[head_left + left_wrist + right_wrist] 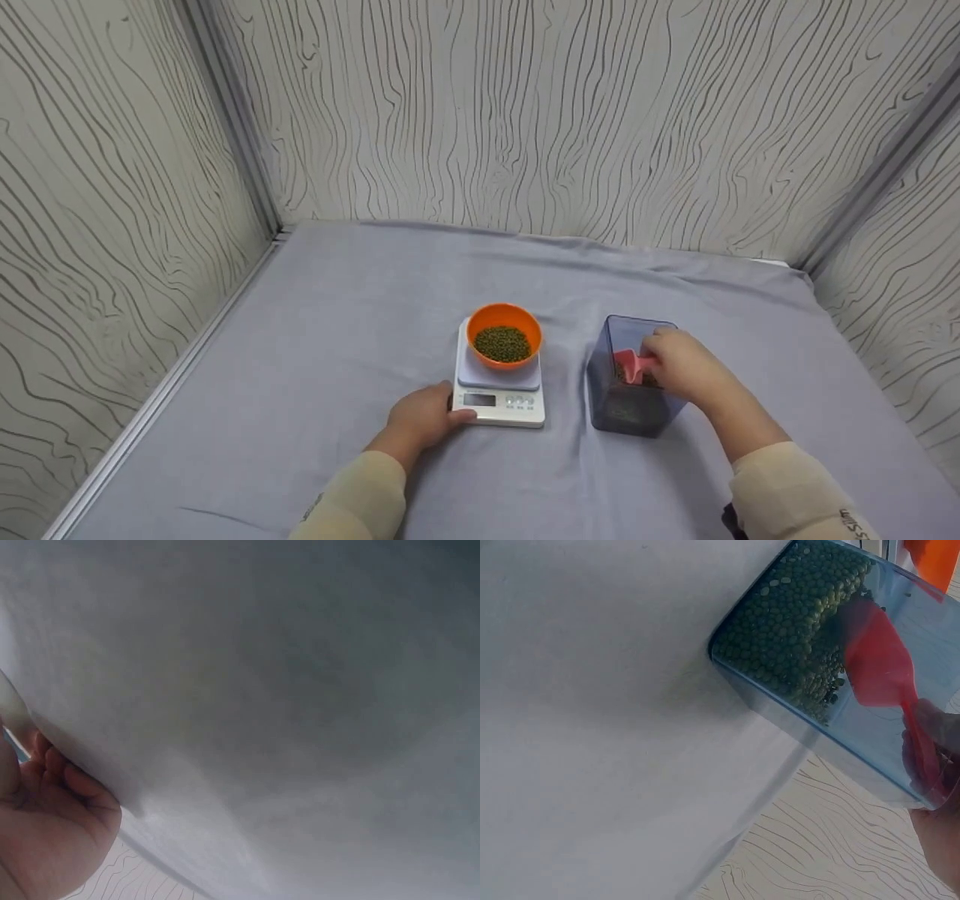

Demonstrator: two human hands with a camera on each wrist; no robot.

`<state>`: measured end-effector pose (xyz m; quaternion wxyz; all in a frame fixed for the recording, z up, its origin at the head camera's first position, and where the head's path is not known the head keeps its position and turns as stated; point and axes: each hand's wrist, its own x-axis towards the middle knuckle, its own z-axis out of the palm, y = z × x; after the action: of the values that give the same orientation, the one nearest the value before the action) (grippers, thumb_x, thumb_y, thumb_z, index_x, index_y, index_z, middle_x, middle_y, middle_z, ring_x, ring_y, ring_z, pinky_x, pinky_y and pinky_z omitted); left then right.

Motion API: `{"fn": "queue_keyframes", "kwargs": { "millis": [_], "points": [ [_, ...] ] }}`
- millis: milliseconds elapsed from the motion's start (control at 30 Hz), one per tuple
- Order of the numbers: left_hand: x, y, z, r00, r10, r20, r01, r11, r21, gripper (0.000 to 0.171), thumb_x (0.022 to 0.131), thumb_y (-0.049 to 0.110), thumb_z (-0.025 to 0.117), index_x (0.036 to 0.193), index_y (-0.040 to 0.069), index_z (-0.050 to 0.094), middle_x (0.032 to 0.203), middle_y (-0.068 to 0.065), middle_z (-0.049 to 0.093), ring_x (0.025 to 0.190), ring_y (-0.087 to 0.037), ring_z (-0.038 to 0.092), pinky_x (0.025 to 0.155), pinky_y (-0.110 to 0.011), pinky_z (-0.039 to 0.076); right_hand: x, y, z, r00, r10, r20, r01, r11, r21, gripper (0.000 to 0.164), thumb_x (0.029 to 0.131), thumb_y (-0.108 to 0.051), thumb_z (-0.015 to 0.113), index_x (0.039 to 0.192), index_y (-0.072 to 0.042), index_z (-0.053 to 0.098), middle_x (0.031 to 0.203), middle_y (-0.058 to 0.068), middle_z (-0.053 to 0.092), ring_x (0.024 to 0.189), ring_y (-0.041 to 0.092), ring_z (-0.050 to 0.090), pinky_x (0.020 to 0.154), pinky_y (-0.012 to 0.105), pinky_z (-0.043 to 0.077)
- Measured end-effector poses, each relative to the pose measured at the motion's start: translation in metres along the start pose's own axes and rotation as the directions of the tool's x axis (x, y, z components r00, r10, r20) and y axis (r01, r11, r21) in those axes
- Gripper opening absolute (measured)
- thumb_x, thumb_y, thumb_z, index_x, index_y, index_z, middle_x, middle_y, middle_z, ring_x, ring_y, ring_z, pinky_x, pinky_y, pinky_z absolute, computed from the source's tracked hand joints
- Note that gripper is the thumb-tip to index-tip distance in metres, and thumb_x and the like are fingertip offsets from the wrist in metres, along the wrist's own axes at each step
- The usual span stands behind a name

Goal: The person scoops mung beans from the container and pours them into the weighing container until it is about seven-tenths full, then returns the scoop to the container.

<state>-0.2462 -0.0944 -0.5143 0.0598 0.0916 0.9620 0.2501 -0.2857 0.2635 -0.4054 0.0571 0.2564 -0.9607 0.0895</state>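
Note:
My left hand (424, 415) grips the left front corner of a white kitchen scale (499, 415), the thumb lying on top beside the display. In the left wrist view, the fingers (86, 784) look curled. An orange bowl (529, 360) of green mung beans (502, 344) rests on the scale's platform. To the right, a tall clear bluish container (600, 382) stands on the cloth with more mung beans (776, 630) in it. Inside its mouth, my right hand (682, 364) holds a pinkish-red scoop (881, 664) by the handle, the scoop's head down near the beans.
A grey-lilac cloth (337, 315) with wrinkles covers the table. White panels with a wood-grain pattern (480, 112) enclose the back and both sides, joined by grey metal posts (232, 120). A narrow gap of cloth separates the scale from the container.

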Motion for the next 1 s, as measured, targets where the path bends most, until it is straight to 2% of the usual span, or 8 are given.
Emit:
{"fn": "queue_keyframes", "kwargs": {
  "millis": [333, 667, 867, 1000],
  "points": [
    [0.000, -0.001, 0.001, 1.000, -0.004, 0.010, 0.004, 1.000, -0.011, 0.046, 0.079, 0.057, 0.058, 0.095, 0.013, 0.055, 0.089, -0.006, 0.062, 0.084, -0.026, 0.059, 0.075, -0.043, 0.045, -0.009, 0.009, -0.012, 0.997, -0.060, -0.054, 0.063, 0.996, 0.057, 0.009, 0.074, -0.001, 0.070, 0.074, -0.006, 0.063, 0.069, -0.002, 0.051, 0.065, 0.015, 0.048, 0.062, 0.036, 0.044],
    [0.000, -0.001, -0.001, 1.000, 0.006, 0.007, -0.006, 1.000, -0.018, 0.044, 0.079, 0.056, 0.058, 0.094, 0.014, 0.056, 0.089, -0.006, 0.062, 0.084, -0.026, 0.059, 0.076, -0.043, 0.045, -0.022, 0.022, -0.019, 0.998, 0.021, -0.058, -0.012, 0.988, 0.154, 0.009, 0.076, -0.013, 0.072, 0.079, -0.011, 0.065, 0.075, -0.005, 0.053, 0.068, 0.009, 0.047, 0.062, 0.031, 0.043],
    [-0.001, 0.002, -0.003, 1.000, -0.006, 0.018, 0.007, 1.000, -0.022, 0.043, 0.080, 0.054, 0.059, 0.095, 0.014, 0.056, 0.087, -0.004, 0.061, 0.079, -0.022, 0.057, 0.073, -0.042, 0.045, -0.027, 0.027, -0.018, 0.997, 0.019, -0.076, -0.002, 0.977, 0.213, 0.010, 0.076, -0.016, 0.073, 0.081, -0.012, 0.066, 0.076, -0.007, 0.053, 0.068, 0.006, 0.047, 0.061, 0.026, 0.043],
    [-0.001, 0.002, -0.003, 1.000, -0.013, 0.020, 0.013, 1.000, -0.018, 0.046, 0.079, 0.055, 0.059, 0.097, 0.013, 0.057, 0.089, -0.005, 0.062, 0.082, -0.023, 0.058, 0.075, -0.043, 0.045, -0.032, 0.030, -0.017, 0.996, 0.070, -0.059, -0.053, 0.966, 0.253, 0.012, 0.076, -0.018, 0.072, 0.085, -0.012, 0.066, 0.079, -0.005, 0.054, 0.070, 0.007, 0.048, 0.062, 0.024, 0.044]
  ]
}}
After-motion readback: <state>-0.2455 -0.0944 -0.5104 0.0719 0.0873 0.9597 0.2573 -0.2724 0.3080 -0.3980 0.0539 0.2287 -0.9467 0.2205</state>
